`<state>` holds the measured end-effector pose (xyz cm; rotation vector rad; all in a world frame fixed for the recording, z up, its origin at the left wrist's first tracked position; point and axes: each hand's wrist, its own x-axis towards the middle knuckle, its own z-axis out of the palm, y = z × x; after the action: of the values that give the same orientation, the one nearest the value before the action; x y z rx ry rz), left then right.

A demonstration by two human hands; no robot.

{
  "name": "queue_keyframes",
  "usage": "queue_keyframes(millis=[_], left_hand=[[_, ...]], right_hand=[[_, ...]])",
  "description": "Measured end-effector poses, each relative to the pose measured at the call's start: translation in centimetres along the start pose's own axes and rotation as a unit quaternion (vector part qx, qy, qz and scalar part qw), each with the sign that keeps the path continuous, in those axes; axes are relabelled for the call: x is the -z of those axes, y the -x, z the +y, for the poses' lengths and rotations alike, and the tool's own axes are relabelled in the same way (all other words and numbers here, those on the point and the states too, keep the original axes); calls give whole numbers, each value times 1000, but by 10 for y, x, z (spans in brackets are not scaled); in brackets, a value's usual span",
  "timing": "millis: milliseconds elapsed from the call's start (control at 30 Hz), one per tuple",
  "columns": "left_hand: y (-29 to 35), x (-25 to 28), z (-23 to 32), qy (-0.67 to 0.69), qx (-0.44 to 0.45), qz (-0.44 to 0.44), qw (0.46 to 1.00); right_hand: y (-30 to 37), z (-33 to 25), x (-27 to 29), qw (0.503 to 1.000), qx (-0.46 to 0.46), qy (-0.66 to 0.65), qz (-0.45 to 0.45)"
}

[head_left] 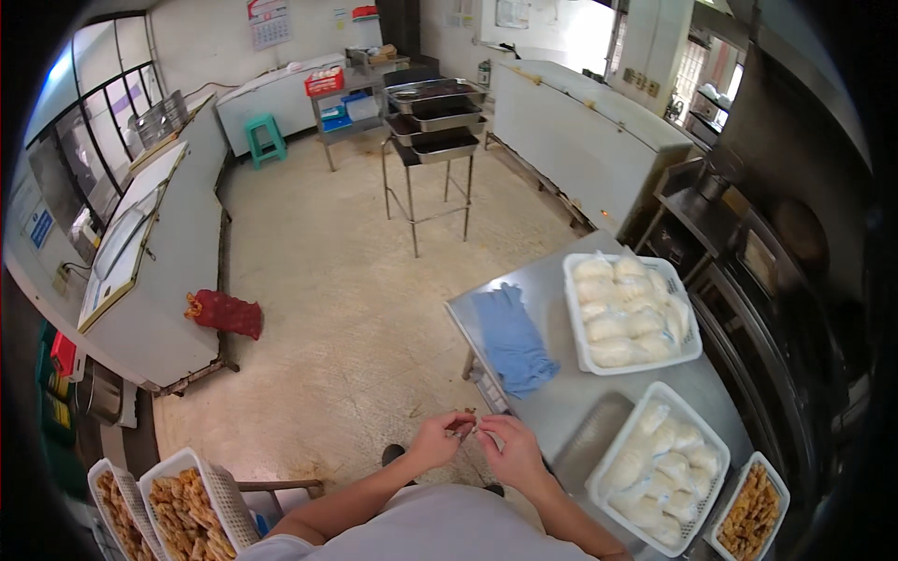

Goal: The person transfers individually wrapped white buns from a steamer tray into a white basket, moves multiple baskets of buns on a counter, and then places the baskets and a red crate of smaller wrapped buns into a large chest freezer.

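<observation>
Your two hands meet low in the frame, just right of centre, out over the floor (346, 365) and beside the near corner of the metal table (543, 290). Your left hand (437, 442) comes in from the lower left, its fingers drawn together and pointing right. Your right hand (512, 449) faces it from the lower right, thumb and fingers bent inward. A small brownish piece (470, 410) shows at the fingertips, where the two hands nearly touch; it lies by the upper side of your left fingertips, and your right fingertips are just beside it. It is too small to identify, and you cannot tell from this view whether either hand is closed on it or which one bears its weight.

Up and right of your hands, blue gloves (513, 338) lie on the table. Farther right stands a white basket (645, 366) of pale bagged portions, with a second white basket (622, 435) of similar bags below it, to the right of your right forearm. A smaller basket (782, 496) at the lower right holds golden-brown pieces, and a lattice-sided basket (224, 510) at the lower left, well apart from your hands, holds similar ones.
</observation>
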<state>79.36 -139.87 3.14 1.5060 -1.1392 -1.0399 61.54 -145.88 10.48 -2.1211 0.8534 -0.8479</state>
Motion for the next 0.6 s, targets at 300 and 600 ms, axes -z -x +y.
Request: queue_keyframes(millis=[300, 600], left_hand=[[-36, 198, -42, 60, 63, 92, 992], [-155, 279, -80, 72, 73, 59, 993]], right_hand=[[-125, -50, -160, 994, 3, -46, -96], [-252, 3, -208, 994, -77, 10, -79]])
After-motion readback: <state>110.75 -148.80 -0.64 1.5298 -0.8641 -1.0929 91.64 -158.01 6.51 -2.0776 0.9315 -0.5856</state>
